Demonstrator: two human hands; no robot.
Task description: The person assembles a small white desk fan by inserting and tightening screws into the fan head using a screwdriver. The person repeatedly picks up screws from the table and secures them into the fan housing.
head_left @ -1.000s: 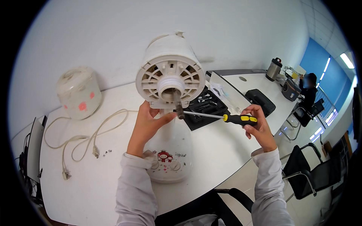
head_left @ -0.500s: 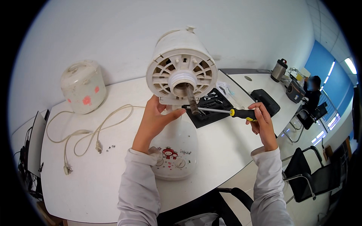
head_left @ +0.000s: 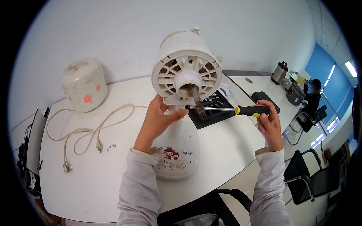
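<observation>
While R hand (head_left: 270, 122) pinches the screwdriver (head_left: 247, 111) handle, tip left below the fan housing (head_left: 187, 75), L hand (head_left: 156, 120) sits just under it, grip hidden; prob. best to brace fan housing & press straight

The rice cooker (head_left: 83, 87) stands left of the fan (head_left: 187, 77)

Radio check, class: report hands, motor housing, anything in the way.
Right hand gripping screwdriver. Left hand below motor housing, thumb near the screwdriver. Possible obstruction: metal shaft crossing screwdriver in view.
</observation>
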